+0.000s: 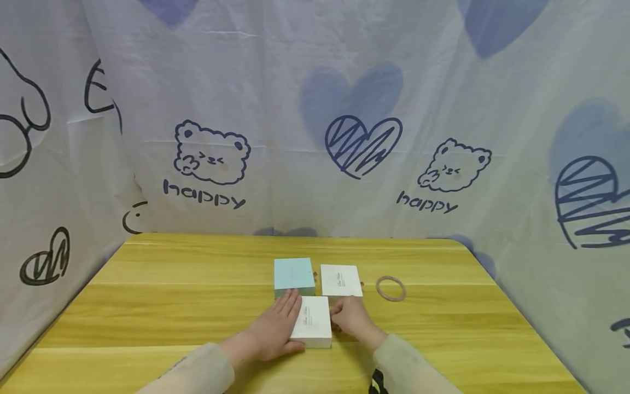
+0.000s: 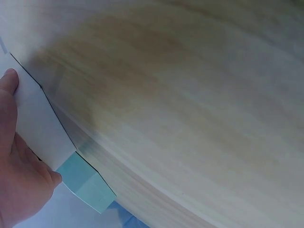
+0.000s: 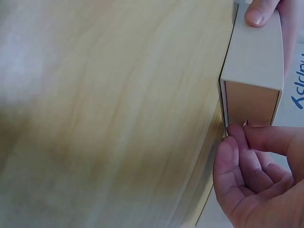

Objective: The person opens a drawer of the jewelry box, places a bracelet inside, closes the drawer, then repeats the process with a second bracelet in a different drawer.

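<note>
A white box [image 1: 311, 318] with small dark print lies nearest on the table. My left hand [image 1: 273, 331] holds its left part, fingers along the top and thumb on the front wall; the left wrist view also shows this thumb [image 2: 10, 80] on the box. At the box's right end, my right hand [image 1: 353, 317] pinches a small tab [image 3: 245, 123] between thumb and forefinger, against the brown end face [image 3: 251, 102]. Just behind stand a light blue box [image 1: 292, 273] and another white box [image 1: 340, 280], each with a small brown tab on its right side.
A thin pinkish ring [image 1: 391, 288] lies to the right of the rear white box. The boxes share a yellow wood-grain table [image 1: 172, 295]. White cloth [image 1: 285, 180] printed with hearts and bears hangs behind and at both sides.
</note>
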`<state>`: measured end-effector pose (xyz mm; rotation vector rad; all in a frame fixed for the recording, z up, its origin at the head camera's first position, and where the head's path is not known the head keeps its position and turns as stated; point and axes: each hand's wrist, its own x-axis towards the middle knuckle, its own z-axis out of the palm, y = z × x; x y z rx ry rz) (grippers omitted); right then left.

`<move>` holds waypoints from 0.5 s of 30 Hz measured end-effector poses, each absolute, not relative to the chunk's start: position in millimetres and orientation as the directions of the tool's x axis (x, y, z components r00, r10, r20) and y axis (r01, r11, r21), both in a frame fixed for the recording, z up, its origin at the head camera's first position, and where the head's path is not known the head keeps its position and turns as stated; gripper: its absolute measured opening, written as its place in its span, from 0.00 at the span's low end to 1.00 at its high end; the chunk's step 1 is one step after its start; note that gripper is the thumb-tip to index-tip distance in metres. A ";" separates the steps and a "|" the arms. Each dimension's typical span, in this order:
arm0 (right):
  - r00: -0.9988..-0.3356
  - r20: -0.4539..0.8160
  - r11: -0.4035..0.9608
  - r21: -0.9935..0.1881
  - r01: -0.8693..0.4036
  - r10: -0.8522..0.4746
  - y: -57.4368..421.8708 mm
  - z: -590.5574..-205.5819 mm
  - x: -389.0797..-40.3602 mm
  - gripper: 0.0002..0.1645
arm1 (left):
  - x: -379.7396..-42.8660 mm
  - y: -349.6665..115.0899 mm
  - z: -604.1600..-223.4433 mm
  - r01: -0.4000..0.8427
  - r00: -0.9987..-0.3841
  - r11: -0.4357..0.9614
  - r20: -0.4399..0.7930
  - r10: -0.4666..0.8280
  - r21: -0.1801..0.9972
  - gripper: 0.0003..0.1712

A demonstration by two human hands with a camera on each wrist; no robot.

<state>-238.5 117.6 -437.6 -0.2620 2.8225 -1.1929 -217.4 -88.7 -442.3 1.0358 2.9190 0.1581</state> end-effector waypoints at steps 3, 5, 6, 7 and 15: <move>-0.984 0.022 0.691 -0.709 -0.142 -0.180 119.5 -437.9 -238.2 0.07 | -217.5 -88.1 -443.0 0.623 -0.779 0.775 -0.008 0.627 0.106 0.52; -0.983 0.040 0.701 -0.696 -0.157 -0.181 121.3 -437.9 -238.3 0.07 | -217.5 -87.8 -443.5 0.617 -0.783 0.781 -0.016 0.621 0.097 0.52; -0.982 0.046 0.705 -0.690 -0.163 -0.182 122.4 -437.8 -238.2 0.08 | -217.5 -87.7 -443.7 0.616 -0.785 0.782 -0.017 0.620 0.095 0.52; -0.982 0.056 0.711 -0.682 -0.171 -0.183 123.7 -437.7 -238.3 0.08 | -217.4 -87.7 -443.3 0.614 -0.786 0.784 -0.020 0.618 0.092 0.52; -0.981 0.073 0.750 -0.636 -0.183 -0.178 133.1 -434.2 -235.5 0.08 | -216.6 -87.8 -439.9 0.617 -0.785 0.785 -0.031 0.619 0.055 0.52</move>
